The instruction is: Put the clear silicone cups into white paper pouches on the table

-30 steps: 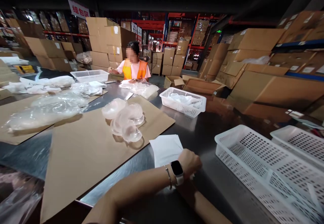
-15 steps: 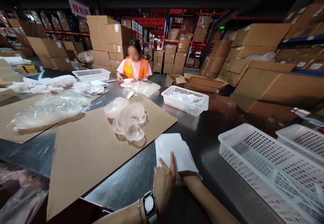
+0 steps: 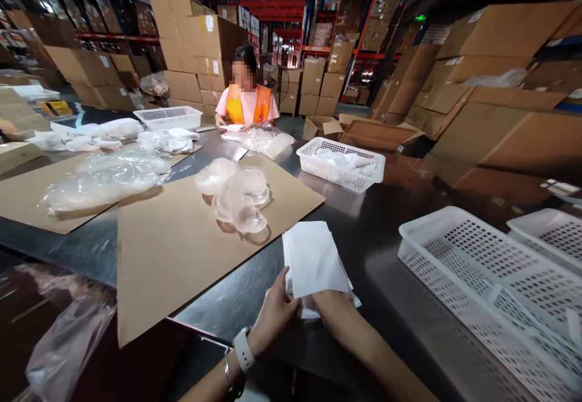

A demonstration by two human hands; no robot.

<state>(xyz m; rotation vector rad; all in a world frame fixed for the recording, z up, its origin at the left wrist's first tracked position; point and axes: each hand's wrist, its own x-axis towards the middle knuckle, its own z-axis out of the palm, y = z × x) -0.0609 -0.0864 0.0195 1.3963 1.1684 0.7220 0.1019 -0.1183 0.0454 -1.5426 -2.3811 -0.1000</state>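
Observation:
A stack of flat white bags lies on the dark metal table close to me. My left hand, with a watch strap and a bracelet at the wrist, grips the stack's left edge. Its thumb is at the near edge, and its index finger points up along the side. My right hand reaches in beneath the top white layer, so its fingers are hidden. Beyond the stack, several clear, rounded plastic pieces sit in a cluster on a cardboard sheet.
A white basket stands at right, another behind it. Farther off is a basket of white packets. Clear plastic bags lie at left. Across the table, a person in an orange vest handles white items.
My left hand has moved from pointing on top of the stack to its left edge. My right hand stays at the near end. The view has tilted down slightly.

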